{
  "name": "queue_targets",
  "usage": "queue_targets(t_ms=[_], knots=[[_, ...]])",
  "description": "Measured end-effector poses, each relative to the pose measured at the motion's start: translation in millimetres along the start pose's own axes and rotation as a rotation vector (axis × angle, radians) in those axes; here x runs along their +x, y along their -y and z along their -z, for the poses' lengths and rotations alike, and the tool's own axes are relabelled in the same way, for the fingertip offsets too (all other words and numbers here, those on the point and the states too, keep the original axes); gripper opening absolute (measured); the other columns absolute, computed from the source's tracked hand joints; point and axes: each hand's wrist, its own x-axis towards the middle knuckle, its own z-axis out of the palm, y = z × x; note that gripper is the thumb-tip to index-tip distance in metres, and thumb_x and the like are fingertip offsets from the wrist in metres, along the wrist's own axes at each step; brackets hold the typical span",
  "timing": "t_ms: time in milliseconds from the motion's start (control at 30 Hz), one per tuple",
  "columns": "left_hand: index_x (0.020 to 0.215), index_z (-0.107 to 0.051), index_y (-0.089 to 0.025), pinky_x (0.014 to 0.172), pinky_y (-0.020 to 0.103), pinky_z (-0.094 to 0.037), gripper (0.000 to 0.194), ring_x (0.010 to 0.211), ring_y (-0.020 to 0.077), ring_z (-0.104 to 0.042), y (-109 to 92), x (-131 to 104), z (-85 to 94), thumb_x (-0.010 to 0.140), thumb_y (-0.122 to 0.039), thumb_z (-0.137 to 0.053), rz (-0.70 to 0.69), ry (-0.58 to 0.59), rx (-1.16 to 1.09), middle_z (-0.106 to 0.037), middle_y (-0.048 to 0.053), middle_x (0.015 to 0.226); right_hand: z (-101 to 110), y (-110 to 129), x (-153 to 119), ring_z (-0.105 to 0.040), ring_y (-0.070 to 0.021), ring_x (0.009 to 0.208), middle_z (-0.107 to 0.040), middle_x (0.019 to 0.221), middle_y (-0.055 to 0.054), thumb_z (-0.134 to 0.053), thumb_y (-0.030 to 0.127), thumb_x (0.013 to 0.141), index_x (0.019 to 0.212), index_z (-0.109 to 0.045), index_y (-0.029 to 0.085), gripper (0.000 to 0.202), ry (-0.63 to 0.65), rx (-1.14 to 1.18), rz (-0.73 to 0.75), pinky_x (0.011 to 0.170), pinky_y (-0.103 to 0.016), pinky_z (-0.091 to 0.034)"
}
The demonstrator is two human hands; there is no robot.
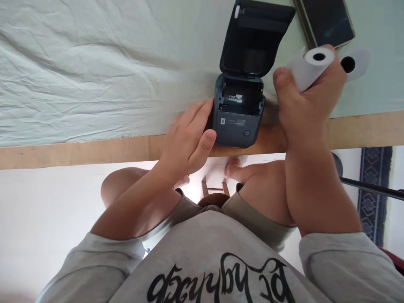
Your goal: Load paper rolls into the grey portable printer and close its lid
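A small dark portable printer (237,128) lies near the table's front edge. Its lid (255,40) is raised, and the paper compartment below shows a small white label inside. Beside the printer's left side rests my left hand (189,139), fingers stretched out and fingertips against or very near the casing. My right hand (311,99) is closed around a white paper roll (304,69), held tilted to the right of the printer with its hollow core facing up. Just beyond that hand is a white round piece with a black centre (348,64), partly hidden by my fingers.
A dark-screened phone (330,21) lies at the top right. Pale green wrinkled cloth (94,75) covers the table, leaving a bare wooden front edge (132,149). My legs are below the edge, and a patterned dark strip (374,189) shows at the lower right.
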Motion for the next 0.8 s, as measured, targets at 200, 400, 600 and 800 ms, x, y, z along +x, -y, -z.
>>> queue_targets(t_ms=[200,400,600,800], knots=[[0.147,-0.045,-0.018,0.108,0.047,-0.044,0.079,0.133,0.0322,-0.054,1,0,-1.4,0.100,-0.069,-0.007,-0.019,-0.015,0.017,-0.056,0.018,0.143,9,-7,1,-0.055,-0.0194,0.084,-0.060,0.090,-0.002,-0.076,0.016,0.066,0.089,-0.054,0.023,0.033,0.121,-0.131,0.004,0.083,-0.037,-0.044],[0.149,-0.044,-0.021,0.105,0.050,-0.045,0.078,0.130,0.0326,-0.055,2,0,-2.0,0.100,-0.070,-0.008,-0.024,-0.026,0.028,-0.056,0.016,0.142,15,-16,0,-0.049,-0.0144,0.073,-0.062,0.089,0.001,-0.072,0.011,0.068,0.098,-0.060,0.024,0.034,0.158,-0.086,-0.017,0.073,-0.031,-0.043],[0.147,-0.046,-0.015,0.101,0.048,-0.046,0.081,0.123,0.0328,-0.058,-3,2,-2.3,0.100,-0.069,-0.009,-0.015,-0.021,0.073,-0.059,0.019,0.137,19,-24,0,-0.054,-0.0153,0.071,-0.064,0.095,0.001,-0.069,0.015,0.070,0.109,-0.055,0.028,0.044,0.249,-0.109,0.002,0.076,-0.036,-0.048],[0.149,-0.043,-0.020,0.103,0.046,-0.044,0.078,0.129,0.0322,-0.055,-1,1,-3.3,0.100,-0.070,-0.008,0.004,-0.008,0.097,-0.056,0.017,0.142,30,-23,0,-0.059,-0.0146,0.078,-0.065,0.101,-0.002,-0.067,0.015,0.071,0.107,-0.056,0.025,0.039,0.066,-0.066,0.072,0.062,-0.030,-0.041]])
